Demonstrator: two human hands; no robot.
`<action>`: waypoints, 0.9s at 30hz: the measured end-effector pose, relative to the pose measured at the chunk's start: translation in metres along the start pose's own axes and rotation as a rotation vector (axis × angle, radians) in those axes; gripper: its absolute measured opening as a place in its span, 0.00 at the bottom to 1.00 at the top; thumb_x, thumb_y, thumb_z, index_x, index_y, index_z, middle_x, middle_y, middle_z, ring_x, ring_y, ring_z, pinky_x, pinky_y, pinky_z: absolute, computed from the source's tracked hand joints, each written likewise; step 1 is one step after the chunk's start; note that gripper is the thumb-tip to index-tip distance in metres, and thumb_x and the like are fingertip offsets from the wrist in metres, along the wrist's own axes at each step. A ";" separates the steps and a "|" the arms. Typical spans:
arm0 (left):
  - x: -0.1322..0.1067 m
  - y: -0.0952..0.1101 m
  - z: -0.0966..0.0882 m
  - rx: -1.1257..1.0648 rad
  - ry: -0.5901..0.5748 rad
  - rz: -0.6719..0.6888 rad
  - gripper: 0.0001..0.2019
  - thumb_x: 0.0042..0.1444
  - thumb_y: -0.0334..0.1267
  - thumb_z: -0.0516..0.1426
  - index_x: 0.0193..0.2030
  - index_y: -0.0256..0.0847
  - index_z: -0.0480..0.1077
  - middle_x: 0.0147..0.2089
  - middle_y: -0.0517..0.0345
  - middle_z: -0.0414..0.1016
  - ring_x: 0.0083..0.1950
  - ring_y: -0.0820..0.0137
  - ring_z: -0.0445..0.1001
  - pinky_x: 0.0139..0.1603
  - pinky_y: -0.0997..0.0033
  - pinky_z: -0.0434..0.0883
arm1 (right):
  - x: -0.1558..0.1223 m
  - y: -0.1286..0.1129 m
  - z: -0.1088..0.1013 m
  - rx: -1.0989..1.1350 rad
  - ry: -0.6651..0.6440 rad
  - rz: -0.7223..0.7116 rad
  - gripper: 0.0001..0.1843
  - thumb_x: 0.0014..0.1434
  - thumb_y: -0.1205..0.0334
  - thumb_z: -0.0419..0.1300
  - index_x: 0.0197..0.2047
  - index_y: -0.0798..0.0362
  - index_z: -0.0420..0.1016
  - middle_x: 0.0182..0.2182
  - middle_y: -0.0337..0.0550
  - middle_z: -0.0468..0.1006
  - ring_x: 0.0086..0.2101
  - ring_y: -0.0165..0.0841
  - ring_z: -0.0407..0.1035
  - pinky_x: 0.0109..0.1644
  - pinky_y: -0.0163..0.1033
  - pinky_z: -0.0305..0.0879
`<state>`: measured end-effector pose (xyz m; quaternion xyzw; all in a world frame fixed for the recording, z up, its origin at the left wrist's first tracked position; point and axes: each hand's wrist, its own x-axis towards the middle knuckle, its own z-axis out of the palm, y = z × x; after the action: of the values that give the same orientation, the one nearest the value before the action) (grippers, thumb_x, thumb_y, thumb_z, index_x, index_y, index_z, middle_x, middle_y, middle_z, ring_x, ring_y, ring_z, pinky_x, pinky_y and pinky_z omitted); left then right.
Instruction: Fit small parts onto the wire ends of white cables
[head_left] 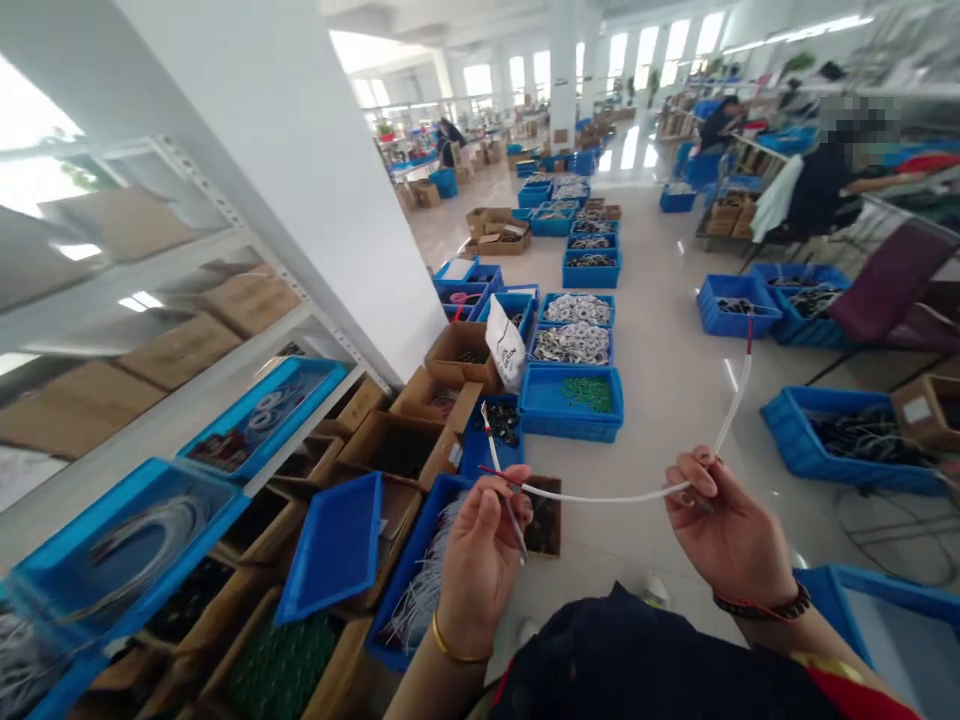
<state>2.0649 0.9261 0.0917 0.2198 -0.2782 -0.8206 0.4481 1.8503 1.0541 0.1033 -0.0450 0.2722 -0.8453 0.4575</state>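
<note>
Long white cable (600, 498) in midair above the floor (645, 420), in a shallow sag between left hand (484, 525) and right hand (724, 520). Left hand, at centre: thumb and fingers pressed together, pinching the cable close to one end, with a red lead (491, 472) protruding just beyond the grip. At the same grip, a second white length (493, 447), crossing the first and pointing up and away; continuity behind the fingers hidden. Right hand: thumb and forefinger pinching the cable partway along, with the remainder rising in a curve to a dark red tip (749, 340). At the wrists, a gold bangle (457, 655) on the left and a dark bracelet (765, 605) on the right. Beside the left forearm, a blue bin of thin white wires (388, 652); farther left, a tilted blue tray (334, 545) among cardboard boxes. Beyond the left hand, a blue bin with small green pieces (574, 425) and, near it, an upright white bag (506, 345). On the left, a white pillar (292, 150) and loaded shelving (225, 235). On the right, a purple chair (896, 270) and a seated co-worker (814, 195) in dark clothing.
</note>
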 end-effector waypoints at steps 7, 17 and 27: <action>0.038 -0.066 0.083 0.008 -0.145 -0.015 0.13 0.56 0.46 0.69 0.34 0.39 0.76 0.47 0.53 0.80 0.27 0.82 0.63 0.30 0.80 0.68 | 0.005 -0.097 -0.042 0.011 0.113 -0.170 0.05 0.58 0.67 0.65 0.35 0.51 0.71 0.26 0.33 0.54 0.24 0.24 0.54 0.29 0.26 0.71; 0.100 -0.150 0.182 0.057 -0.320 -0.135 0.14 0.57 0.47 0.68 0.34 0.38 0.75 0.48 0.52 0.79 0.26 0.82 0.57 0.28 0.78 0.61 | 0.019 -0.197 -0.096 0.070 0.216 -0.338 0.06 0.58 0.67 0.65 0.36 0.51 0.71 0.27 0.33 0.54 0.24 0.24 0.55 0.28 0.26 0.70; 0.188 -0.218 0.253 0.038 -0.496 -0.311 0.15 0.58 0.46 0.68 0.34 0.37 0.72 0.39 0.57 0.74 0.27 0.82 0.58 0.31 0.80 0.62 | 0.083 -0.244 -0.146 0.165 0.352 -0.391 0.12 0.54 0.67 0.70 0.37 0.51 0.71 0.27 0.32 0.61 0.25 0.22 0.60 0.29 0.26 0.72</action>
<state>1.6826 0.9270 0.1179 0.0608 -0.3578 -0.9028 0.2309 1.5724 1.1545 0.0872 0.0883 0.2638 -0.9317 0.2335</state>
